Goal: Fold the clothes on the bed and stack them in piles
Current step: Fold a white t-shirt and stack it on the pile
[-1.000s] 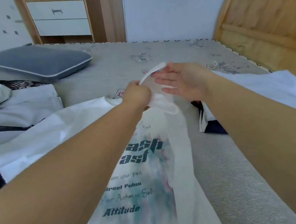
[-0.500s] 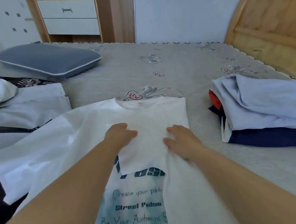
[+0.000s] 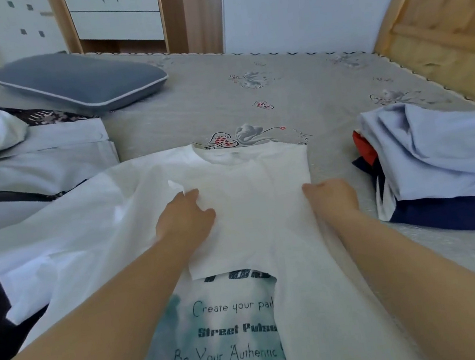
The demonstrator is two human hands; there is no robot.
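With my left hand (image 3: pixel 185 217) flat on the folded-in sleeve and my right hand (image 3: pixel 330 194) gripping the folded edge of the white printed cotton T-shirt (image 3: pixel 249 184) mid-bed, uneven pressure could skew the fold.

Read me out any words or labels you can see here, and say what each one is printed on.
All on the white T-shirt:
"Create your pa" then hidden by the folded side
"Street Pulse"
"Be Your Authentic" then hidden
"Attitude", bottom cut off by the frame
Large top word: mostly hidden under the folded sleeve, unreadable
Neck tag: too small to read
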